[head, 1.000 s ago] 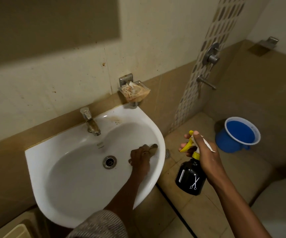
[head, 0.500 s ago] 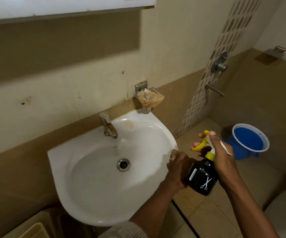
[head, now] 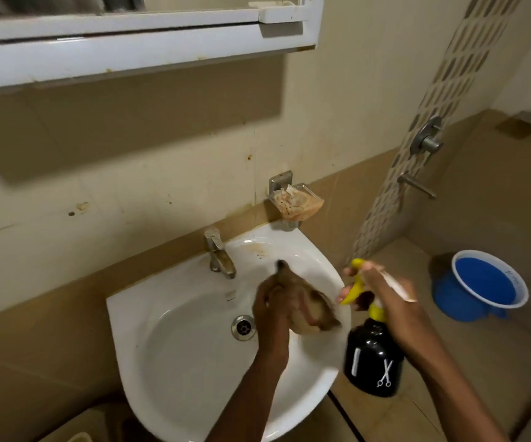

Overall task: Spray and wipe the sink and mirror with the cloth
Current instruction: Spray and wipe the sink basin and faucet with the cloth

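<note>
The white sink (head: pixel 175 355) is mounted on the wall, with a metal tap (head: pixel 219 253) at its back and a drain (head: pixel 243 327) in the bowl. My left hand (head: pixel 273 301) grips a brown cloth (head: pixel 313 309) over the right side of the bowl; both are blurred by motion. My right hand (head: pixel 388 295) holds a black spray bottle (head: pixel 372 362) with a yellow trigger by its neck, just right of the sink's rim. The white frame of the mirror cabinet (head: pixel 130 49) runs along the top; only a strip of its glass shows.
A soap dish (head: pixel 296 202) with stained paper hangs on the wall above the sink's right corner. A blue bucket (head: pixel 484 285) stands on the tiled floor at the right. Shower valve (head: pixel 427 138) and spout (head: pixel 417 185) stick out from the right wall.
The view has tilted up, bringing the mirror cabinet into sight. My left hand moved from the sink's right rim back over the bowl, and the cloth now shows in it. The bottle stayed beside the rim.
</note>
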Demonstrator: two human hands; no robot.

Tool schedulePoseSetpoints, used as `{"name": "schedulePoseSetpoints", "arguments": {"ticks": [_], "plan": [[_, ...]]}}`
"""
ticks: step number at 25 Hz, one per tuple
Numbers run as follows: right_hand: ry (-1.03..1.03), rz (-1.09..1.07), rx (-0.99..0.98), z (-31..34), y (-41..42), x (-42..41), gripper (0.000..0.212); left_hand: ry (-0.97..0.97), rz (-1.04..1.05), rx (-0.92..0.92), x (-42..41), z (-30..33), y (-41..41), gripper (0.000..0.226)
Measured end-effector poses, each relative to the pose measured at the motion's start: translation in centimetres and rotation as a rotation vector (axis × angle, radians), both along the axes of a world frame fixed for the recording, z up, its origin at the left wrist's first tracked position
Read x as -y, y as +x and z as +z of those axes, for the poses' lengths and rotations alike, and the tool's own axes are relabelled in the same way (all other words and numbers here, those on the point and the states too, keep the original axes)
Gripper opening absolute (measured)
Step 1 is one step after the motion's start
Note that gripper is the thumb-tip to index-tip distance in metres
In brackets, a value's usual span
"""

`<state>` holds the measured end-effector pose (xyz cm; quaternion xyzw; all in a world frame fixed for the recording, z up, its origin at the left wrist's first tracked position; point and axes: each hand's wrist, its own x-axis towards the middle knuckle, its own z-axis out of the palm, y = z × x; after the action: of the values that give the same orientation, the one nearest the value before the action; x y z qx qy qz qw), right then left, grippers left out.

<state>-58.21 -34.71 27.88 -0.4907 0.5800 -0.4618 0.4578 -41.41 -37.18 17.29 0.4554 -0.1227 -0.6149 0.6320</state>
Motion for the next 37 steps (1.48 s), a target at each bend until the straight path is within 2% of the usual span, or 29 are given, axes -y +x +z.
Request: {"name": "schedulePoseSetpoints", "arguments": {"ticks": [3,6,9,12,15,19,23,25,27,29,31,34,37], "plan": [[0.045,0.200,-0.103,-3.7,3.8,2.5,0.036,0.025,0.352,0.270,1.7,-1.3,1.8,0.019],[0.094,0.277,-0.133,-5.8,6.0,4.7,0.040,0.068,0.502,0.322,1.4,-2.8,1.7,0.025],[0.074,0.254,-0.143,-6.8,6.3,6.4,0.039,0.054,0.521,0.355,1.1,-3.8,1.0,0.041],[0.080,0.194,-0.139,-7.2,5.4,7.6,0.036,0.022,0.474,0.463,1.8,-4.4,-0.9,0.056],[0.096,0.129,-0.172,-7.4,4.1,8.3,0.036,0.007,0.420,0.553,4.8,-4.4,-2.3,0.049],[0.079,0.065,-0.139,-7.5,1.6,8.8,0.035,0.040,0.601,0.716,9.5,-3.4,-2.5,0.047],[0.098,0.127,-0.096,-8.0,0.0,8.7,0.029,0.166,0.752,0.944,13.4,-4.3,-2.4,0.047],[0.093,0.148,-0.099,-8.1,-0.5,8.6,0.031,0.347,0.701,1.073,15.5,-4.8,-1.7,0.052],[0.074,0.163,-0.112,-8.2,-1.1,8.5,0.039,0.609,0.550,1.089,17.5,-4.5,-1.4,0.060],[0.077,0.152,-0.105,-8.0,-1.7,8.3,0.043,0.740,0.457,1.143,19.2,-4.2,-1.4,0.071],[0.075,0.132,-0.107,-7.8,-2.3,8.1,0.046,0.755,0.335,1.238,19.2,-4.7,-1.7,0.078],[0.070,0.089,-0.094,-7.6,-3.2,7.9,0.050,0.737,0.227,1.481,18.1,-5.8,-1.6,0.070],[0.074,0.065,-0.087,-7.4,-4.1,7.7,0.046,0.596,0.069,1.562,17.3,-6.3,-2.9,0.068]]}}
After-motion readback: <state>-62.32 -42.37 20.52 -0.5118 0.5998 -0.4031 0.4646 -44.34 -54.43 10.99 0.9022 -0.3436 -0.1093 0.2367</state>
